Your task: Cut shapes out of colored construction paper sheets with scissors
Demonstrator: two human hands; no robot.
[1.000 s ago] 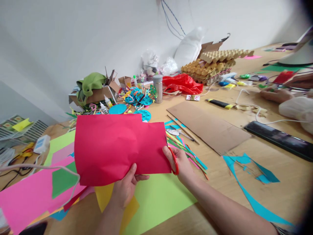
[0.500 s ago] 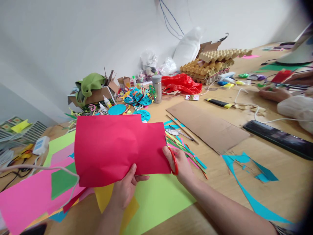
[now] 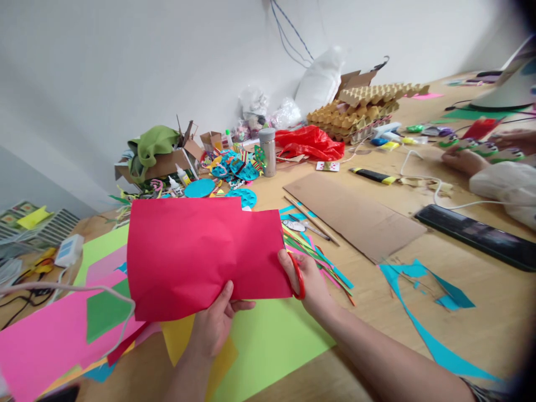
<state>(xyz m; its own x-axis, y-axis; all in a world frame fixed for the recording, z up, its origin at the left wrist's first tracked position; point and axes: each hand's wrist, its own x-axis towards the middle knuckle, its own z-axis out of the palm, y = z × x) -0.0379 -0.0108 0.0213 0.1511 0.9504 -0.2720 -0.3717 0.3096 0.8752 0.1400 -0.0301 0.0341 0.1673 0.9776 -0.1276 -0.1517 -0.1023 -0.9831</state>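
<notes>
A red sheet of paper [image 3: 184, 251] is held up over the table, with a step-shaped notch at its upper right corner. My left hand [image 3: 215, 324] pinches its lower edge, thumb in front and fingers behind. My right hand [image 3: 307, 276] grips red-handled scissors [image 3: 300, 279] at the sheet's right edge; the blades are mostly hidden. Beneath the sheet lie a lime green sheet [image 3: 268, 340], a yellow piece of paper [image 3: 180, 338] and pink paper [image 3: 46, 340] with a green piece [image 3: 106, 312] on it.
Thin paper strips [image 3: 324, 259] and a brown cardboard piece [image 3: 352, 212] lie to the right. Blue paper scraps [image 3: 444, 349] and a dark phone [image 3: 477, 234] are farther right. Another person's hand [image 3: 464, 161] works there. Behind stand a flask [image 3: 267, 153] and egg trays [image 3: 355, 114].
The view has shifted slightly. My hands, the red paper and the scissors keep almost the same position. The other person's hand now shows small green-and-white items beside it.
</notes>
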